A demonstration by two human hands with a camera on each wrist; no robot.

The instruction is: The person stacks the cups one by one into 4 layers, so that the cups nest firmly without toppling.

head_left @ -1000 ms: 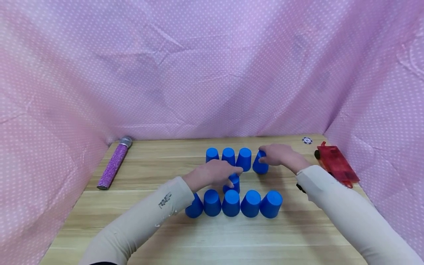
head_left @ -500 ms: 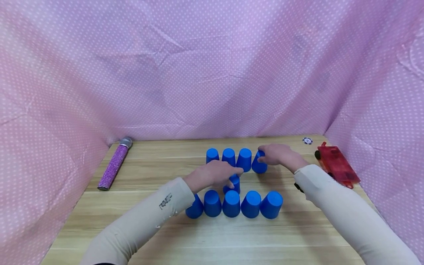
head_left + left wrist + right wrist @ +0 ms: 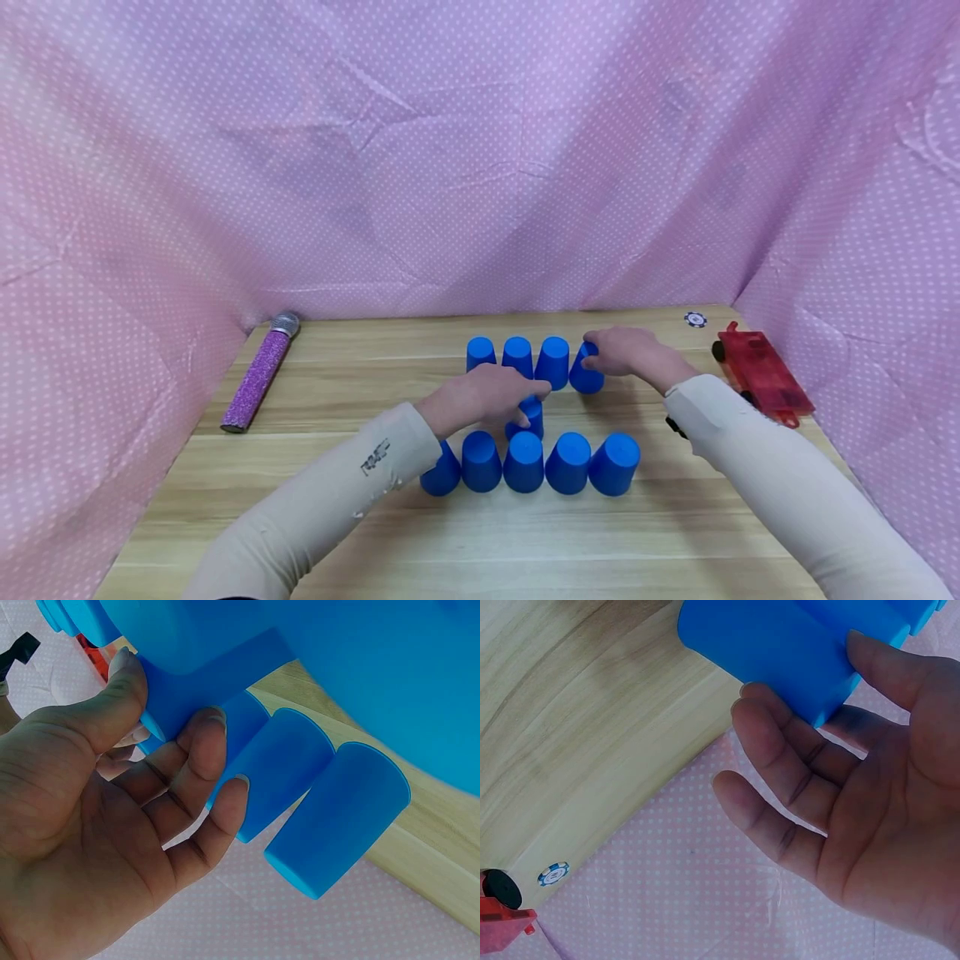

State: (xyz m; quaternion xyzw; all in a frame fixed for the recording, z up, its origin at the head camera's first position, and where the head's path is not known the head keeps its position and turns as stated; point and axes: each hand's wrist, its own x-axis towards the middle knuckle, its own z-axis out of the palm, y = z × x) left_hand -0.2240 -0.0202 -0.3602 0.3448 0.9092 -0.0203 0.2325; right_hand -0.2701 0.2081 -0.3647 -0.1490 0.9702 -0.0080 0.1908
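"Trouble could be caused by what, from here?"

"By crowding. The near cup (image 3: 535,422) is pinched upside down between thumb and fingers of the left grip (image 3: 487,392); the far cup (image 3: 584,379) is grasped likewise in the right grip (image 3: 622,350). Whether either is lifted off the bench (image 3: 352,375) cannot be told."

"What might be knocked?"

"The front row (image 3: 523,462), set just nearside of the left grip. Its leftmost cup (image 3: 441,472) is partly covered by the left sleeve (image 3: 330,492), so it could be toppled if the arm were drawn back low. The three back cups (image 3: 553,368), lined up left of the right grip, could be bumped by a leftward slip."

"And room for moving?"

"Little is left between the two grips. Bare wood is offered rightward of the right grip, up to the red toy (image 3: 765,371), and leftward of the left grip, toward the microphone (image 3: 257,379). Beyond the right grip, reach is bounded by the far edge and the pink cloth (image 3: 450,167), by which knuckles could be brushed."
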